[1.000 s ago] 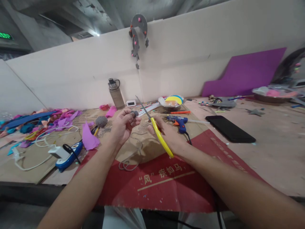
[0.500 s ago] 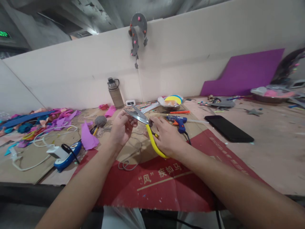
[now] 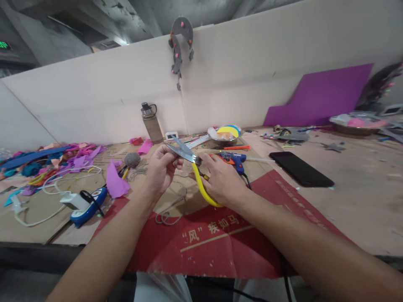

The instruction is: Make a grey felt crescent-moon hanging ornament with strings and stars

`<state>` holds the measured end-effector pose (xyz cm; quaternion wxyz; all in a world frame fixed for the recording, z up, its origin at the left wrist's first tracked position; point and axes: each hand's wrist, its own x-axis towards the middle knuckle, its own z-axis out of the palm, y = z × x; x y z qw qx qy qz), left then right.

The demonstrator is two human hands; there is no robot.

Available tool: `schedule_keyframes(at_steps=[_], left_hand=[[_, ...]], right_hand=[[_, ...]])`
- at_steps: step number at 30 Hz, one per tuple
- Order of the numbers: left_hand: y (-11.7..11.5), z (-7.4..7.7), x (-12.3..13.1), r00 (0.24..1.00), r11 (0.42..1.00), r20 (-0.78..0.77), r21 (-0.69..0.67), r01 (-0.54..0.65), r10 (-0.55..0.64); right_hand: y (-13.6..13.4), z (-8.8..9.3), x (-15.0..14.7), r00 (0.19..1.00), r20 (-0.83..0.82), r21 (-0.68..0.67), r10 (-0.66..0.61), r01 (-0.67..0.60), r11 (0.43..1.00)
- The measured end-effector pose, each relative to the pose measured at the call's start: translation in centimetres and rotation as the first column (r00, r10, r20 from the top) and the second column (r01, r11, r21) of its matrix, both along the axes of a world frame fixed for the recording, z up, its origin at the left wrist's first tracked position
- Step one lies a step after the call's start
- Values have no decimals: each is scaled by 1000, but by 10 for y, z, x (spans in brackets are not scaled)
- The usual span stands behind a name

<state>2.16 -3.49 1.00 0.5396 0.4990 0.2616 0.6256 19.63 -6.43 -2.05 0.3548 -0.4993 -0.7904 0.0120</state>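
Yellow-handled scissors [image 3: 201, 184] are gripped in my right hand [image 3: 220, 176], blades parted and pointing up to the left. My left hand [image 3: 162, 167] is closed in a pinch right at the blades; what its fingers hold is too small to make out. Below both hands, a loose grey yarn strand [image 3: 170, 216] loops across the red and brown cardboard [image 3: 154, 260]. Just beyond my right hand lies a blue hot glue gun [image 3: 239, 161], partly covered by that hand. A grey yarn ball [image 3: 132, 160] sits to the left of my left hand.
On the left are coloured felt scraps [image 3: 63, 161], a blue power strip [image 3: 90, 207] with white cables, and a purple piece [image 3: 116, 180]. A bottle [image 3: 152, 126] and a bowl [image 3: 225, 140] stand by the wall. A black phone [image 3: 300, 168] lies at right.
My hands and the scissors stay in nearly the same place, with the blades still apart. The whole view has shifted very slightly.
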Motion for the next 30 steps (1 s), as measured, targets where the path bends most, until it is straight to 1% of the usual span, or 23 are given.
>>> schedule_keyframes(at_steps=[5,13,15,18,21,23,25,28,30], left_hand=[[1,0,-1,999,1000,-25,3,-21,21],[0,5,-3,998,995,-50,86,-46,50],[1,6,-4,997,995,-50,79,-58,62],[2,6,-4,997,996,-42,62,-67,70],[3,5,-4,997,996,-36,58,-64,67],[4,5,-4,997,996,-33,53,-67,68],[4,5,-4,997,997,-33,46,-67,68],[4,5,-4,998,997,-32,46,-57,59],[4,4,-5,998,997,-24,54,-51,53]], right_hand=[[0,0,0,1000,-12,-7,12,-12,1000],[-2,7,1,1000,-20,-33,24,-25,999],[-1,8,2,996,-69,-79,51,-56,995],[4,4,3,969,-218,-147,116,-150,978],[8,2,3,926,-353,-167,133,-203,965],[9,3,4,907,-394,-170,147,-229,958],[6,6,3,907,-389,-182,163,-249,951],[1,10,2,927,-338,-189,161,-234,954],[-1,11,1,936,-309,-166,166,-225,960]])
